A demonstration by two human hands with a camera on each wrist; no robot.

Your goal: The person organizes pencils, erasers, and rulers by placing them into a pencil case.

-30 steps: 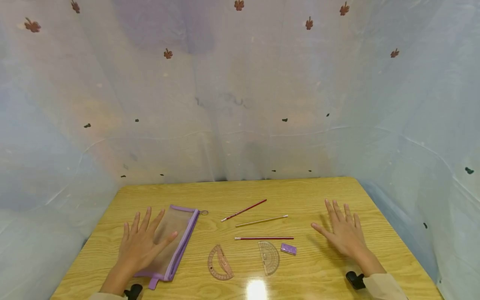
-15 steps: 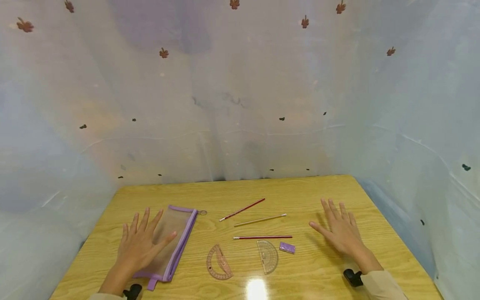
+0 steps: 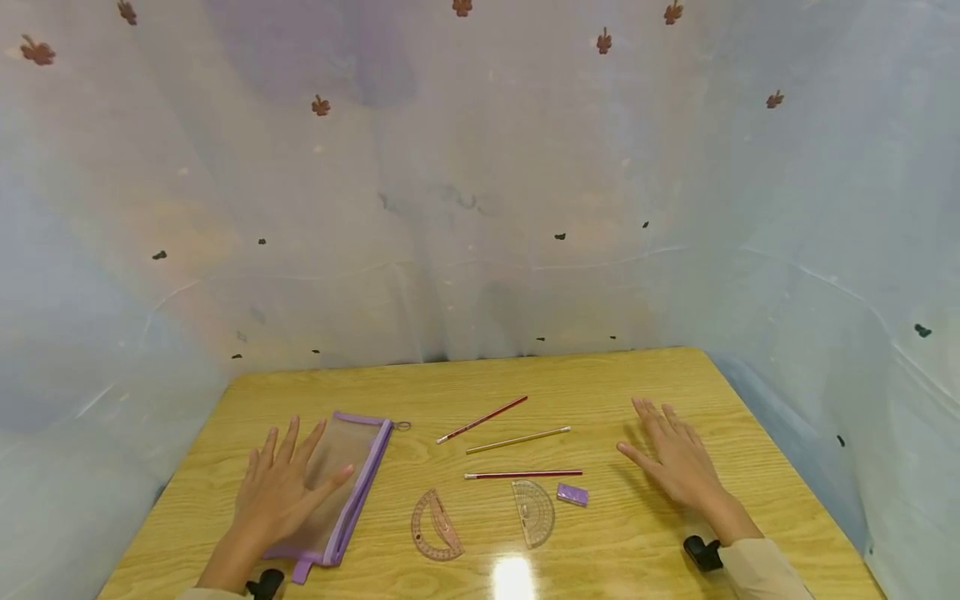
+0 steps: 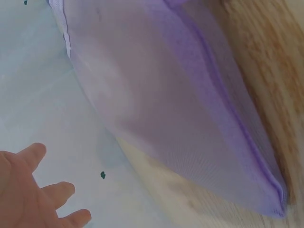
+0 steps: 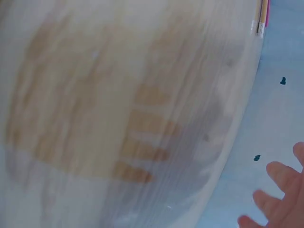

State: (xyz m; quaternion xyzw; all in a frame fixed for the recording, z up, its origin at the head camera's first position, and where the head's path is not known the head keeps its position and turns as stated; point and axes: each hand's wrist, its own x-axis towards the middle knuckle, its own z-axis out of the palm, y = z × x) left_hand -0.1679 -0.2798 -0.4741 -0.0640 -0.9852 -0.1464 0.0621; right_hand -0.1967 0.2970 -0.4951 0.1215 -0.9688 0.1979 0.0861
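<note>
My left hand [image 3: 276, 496] is spread with straight fingers over a purple mesh zip pouch [image 3: 348, 467], which lies at the left of the table. In the left wrist view the mesh pouch [image 4: 156, 104] fills the middle, with the fingertips [image 4: 59, 194] apart from it at lower left. Holding nothing, my right hand [image 3: 678, 467] hovers with fingers extended over the table's right side. The nearest thing to it is a purple eraser [image 3: 572, 494]. Left of that lie a clear protractor [image 3: 534, 512] and a pinkish protractor [image 3: 435, 525].
Behind the protractors lie a red pencil [image 3: 525, 474], a gold pencil [image 3: 517, 440] and another red pencil [image 3: 482, 419]. The wood-grain table [image 3: 600, 558] reaches back to a pale patterned curtain [image 3: 480, 183], which also hangs along both sides.
The head view has shifted slightly, so the table items sit a little further left. My right hand's fingers have drawn closer together and tilted left; the left hand stays over the pouch.
</note>
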